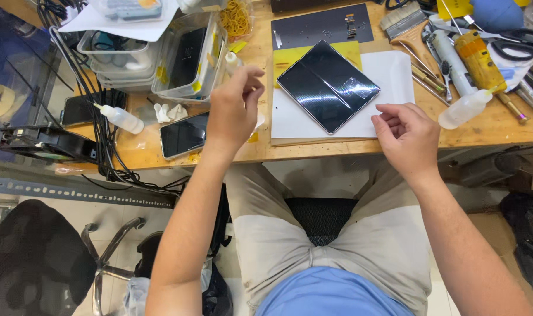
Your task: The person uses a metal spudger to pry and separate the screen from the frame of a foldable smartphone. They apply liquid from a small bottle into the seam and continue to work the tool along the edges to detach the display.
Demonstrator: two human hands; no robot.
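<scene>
Unfolded dark phone (328,85) laid flat on white sheet (395,76) on bench (500,126), untouched. Left hand (234,108) raised, fingertips pinched, held item not discernible. Right hand (406,137) loosely curled, nothing gripped, just beside sheet edge.

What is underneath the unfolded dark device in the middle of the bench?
The unfolded dark device lies mostly on a white sheet, its upper left part over a yellow pad. Both rest on the wooden bench. Whatever lies directly beneath the device is covered.
</scene>
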